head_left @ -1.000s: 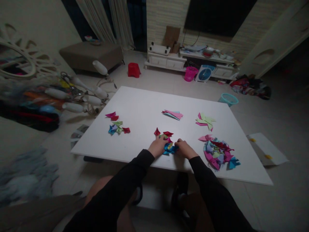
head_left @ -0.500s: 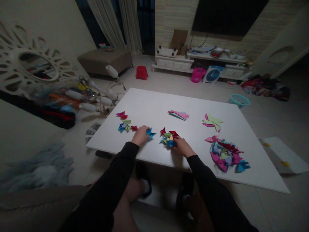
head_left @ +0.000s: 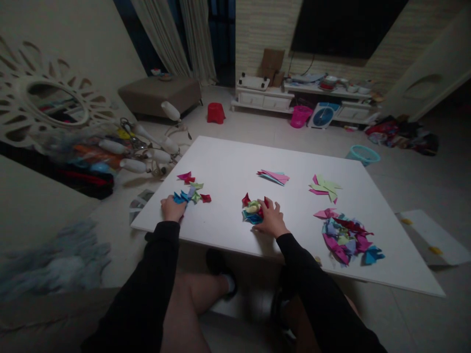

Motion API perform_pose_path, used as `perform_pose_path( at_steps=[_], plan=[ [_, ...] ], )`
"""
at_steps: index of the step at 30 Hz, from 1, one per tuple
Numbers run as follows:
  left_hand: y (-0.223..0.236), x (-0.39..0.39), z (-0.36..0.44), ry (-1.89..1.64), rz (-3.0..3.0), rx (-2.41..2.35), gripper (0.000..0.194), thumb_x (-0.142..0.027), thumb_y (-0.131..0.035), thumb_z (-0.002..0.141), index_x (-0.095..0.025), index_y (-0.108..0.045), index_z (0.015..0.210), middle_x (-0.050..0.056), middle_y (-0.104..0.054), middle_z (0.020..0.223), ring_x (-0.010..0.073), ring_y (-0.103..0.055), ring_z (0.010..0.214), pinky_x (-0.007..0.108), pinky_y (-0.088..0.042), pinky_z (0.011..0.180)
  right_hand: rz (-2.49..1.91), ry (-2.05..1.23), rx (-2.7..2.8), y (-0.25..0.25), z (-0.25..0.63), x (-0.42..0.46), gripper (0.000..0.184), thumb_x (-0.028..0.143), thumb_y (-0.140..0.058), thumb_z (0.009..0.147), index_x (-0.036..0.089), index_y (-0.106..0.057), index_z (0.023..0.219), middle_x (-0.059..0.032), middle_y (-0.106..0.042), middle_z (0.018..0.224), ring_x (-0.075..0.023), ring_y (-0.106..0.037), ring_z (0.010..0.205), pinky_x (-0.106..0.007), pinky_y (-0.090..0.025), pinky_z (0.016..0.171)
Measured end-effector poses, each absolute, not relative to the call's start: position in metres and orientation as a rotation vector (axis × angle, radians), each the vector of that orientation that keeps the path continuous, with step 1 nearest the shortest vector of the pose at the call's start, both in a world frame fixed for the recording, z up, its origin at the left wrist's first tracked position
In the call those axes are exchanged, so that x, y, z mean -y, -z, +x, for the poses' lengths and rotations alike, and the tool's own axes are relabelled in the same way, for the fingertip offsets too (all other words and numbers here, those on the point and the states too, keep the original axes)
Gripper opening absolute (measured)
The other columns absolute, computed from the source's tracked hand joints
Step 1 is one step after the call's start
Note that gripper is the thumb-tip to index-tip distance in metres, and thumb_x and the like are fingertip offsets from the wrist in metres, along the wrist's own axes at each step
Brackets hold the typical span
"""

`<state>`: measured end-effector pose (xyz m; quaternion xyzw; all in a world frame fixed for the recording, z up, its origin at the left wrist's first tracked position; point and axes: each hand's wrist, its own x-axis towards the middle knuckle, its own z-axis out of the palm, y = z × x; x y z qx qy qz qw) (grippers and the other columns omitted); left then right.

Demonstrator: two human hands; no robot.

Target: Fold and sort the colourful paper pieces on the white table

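The room is in weak, greyish light. Beyond the white counter (head_left: 228, 159), a wall with pale horizontal stripes (head_left: 265, 24) carries a large dark screen (head_left: 349, 27), and below it stands a low white cabinet (head_left: 265, 101) with drawers. To the left of this wall, light curtains (head_left: 198, 44) hang beside a dark window (head_left: 222, 39). Near them is a grey-brown ottoman (head_left: 160, 94). On the pale tiled floor (head_left: 250, 130) stand a red stool (head_left: 215, 113) and a pink bin (head_left: 300, 116). At the left, a mirror (head_left: 55, 100) has a white openwork frame.
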<state>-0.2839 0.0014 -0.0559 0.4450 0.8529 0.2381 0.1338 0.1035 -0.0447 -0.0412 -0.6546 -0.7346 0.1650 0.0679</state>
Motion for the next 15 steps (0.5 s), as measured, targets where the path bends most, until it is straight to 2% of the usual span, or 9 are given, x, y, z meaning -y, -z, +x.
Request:
perform_pose_path(
  at_steps=[1,3,8,12,15],
  plan=[
    [0.058,-0.003,-0.282,-0.702,1.258,-2.486,0.055,-0.029,-0.074,0.072,-0.009,-0.055,0.119,0.021,-0.054,0.127,0.0318,-0.055,0.12,0.044,-0.043,0.105,-1.98,-0.52,2.185,0.045,0.105,0.043,0.115,0.052,-0.089,0.057,0.036,-0.027,0.153,-0.0132,-0.021,0.159,-0.0484,-0.023,0.138,-0.06,-0.041,0.098],
    [0.058,-0.005,-0.277,-0.752,1.247,-2.46,0.067,-0.033,-0.075,0.072,-0.015,-0.049,0.132,0.019,-0.043,0.141,0.0322,-0.049,0.13,0.044,-0.039,0.11,-1.961,-0.557,2.133,0.055,0.106,0.04,0.116,0.06,-0.086,0.058,0.035,-0.026,0.154,-0.0133,-0.02,0.161,-0.0474,-0.02,0.142,-0.061,-0.038,0.1],
    [0.044,-0.008,-0.273,-0.848,1.046,-2.398,0.076,-0.045,-0.069,0.075,-0.027,-0.04,0.143,0.016,-0.023,0.158,0.0435,-0.032,0.142,0.057,-0.032,0.114,-1.835,-0.458,2.093,0.072,0.096,0.039,0.086,0.061,-0.074,0.073,0.028,-0.044,0.146,-0.0135,-0.035,0.155,-0.0393,-0.029,0.141,-0.055,-0.035,0.107],
    [0.021,-0.006,-0.261,-0.949,0.992,-2.463,0.073,-0.043,-0.065,0.079,-0.026,-0.037,0.145,0.017,-0.021,0.159,0.0465,-0.024,0.145,0.067,-0.028,0.111,-1.704,-0.328,2.096,0.078,0.074,0.038,0.068,0.055,-0.068,0.081,0.022,-0.053,0.139,-0.0143,-0.046,0.148,-0.0328,-0.032,0.14,-0.05,-0.029,0.114],
    [0.003,-0.004,-0.238,-1.068,1.21,-2.424,0.067,-0.04,-0.066,0.08,-0.025,-0.04,0.141,0.016,-0.026,0.157,0.0439,-0.024,0.144,0.066,-0.03,0.112,-1.668,-0.287,2.101,0.08,0.05,0.031,0.063,0.053,-0.067,0.083,0.021,-0.056,0.136,-0.0128,-0.049,0.145,-0.0313,-0.033,0.139,-0.048,-0.026,0.116]
  ],
)
